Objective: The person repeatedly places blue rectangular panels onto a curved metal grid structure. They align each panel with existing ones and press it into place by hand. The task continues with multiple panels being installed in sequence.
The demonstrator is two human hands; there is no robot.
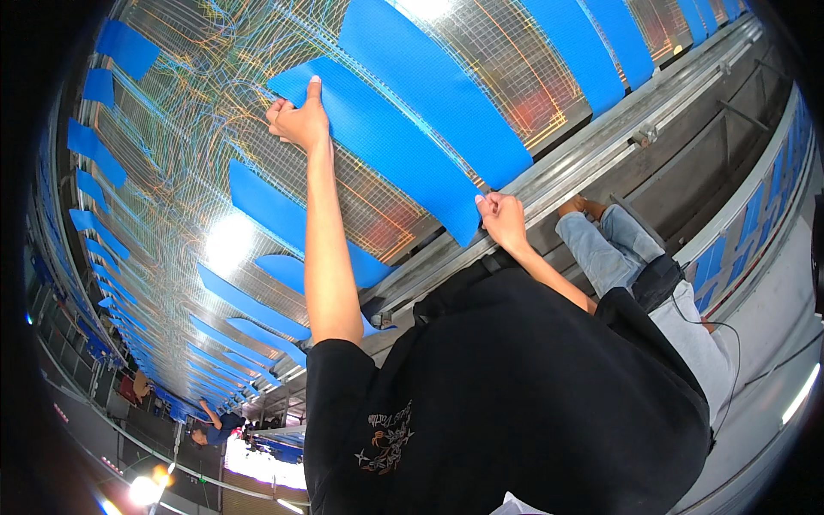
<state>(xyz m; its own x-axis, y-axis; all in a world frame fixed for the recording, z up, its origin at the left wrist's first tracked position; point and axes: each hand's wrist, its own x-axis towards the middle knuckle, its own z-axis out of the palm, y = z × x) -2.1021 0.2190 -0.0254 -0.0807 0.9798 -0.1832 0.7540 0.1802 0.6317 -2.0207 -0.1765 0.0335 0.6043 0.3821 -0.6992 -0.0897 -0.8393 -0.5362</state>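
Observation:
A long blue textured sheet piece point(390, 142) lies slantwise across the table, from a pointed far end to a corner at the near rail. At its far left end is my left hand point(300, 122), thumb stretched along the blue surface and fingers curled at the edge. My right hand point(504, 220) pinches the near corner, just over the table's edge. A second wide blue piece point(446, 81) lies alongside on the right, with a narrow strip of printed lines between the two. The fingertips of my left hand are partly hidden.
The long shiny table point(369, 193) is covered with coloured lines and grids. More blue pieces point(266, 196) lie along both sides. A metal rail point(592, 176) runs along the near edge. Legs in pale jeans point(614, 240) show at right; a person point(219, 427) reaches over the table far left.

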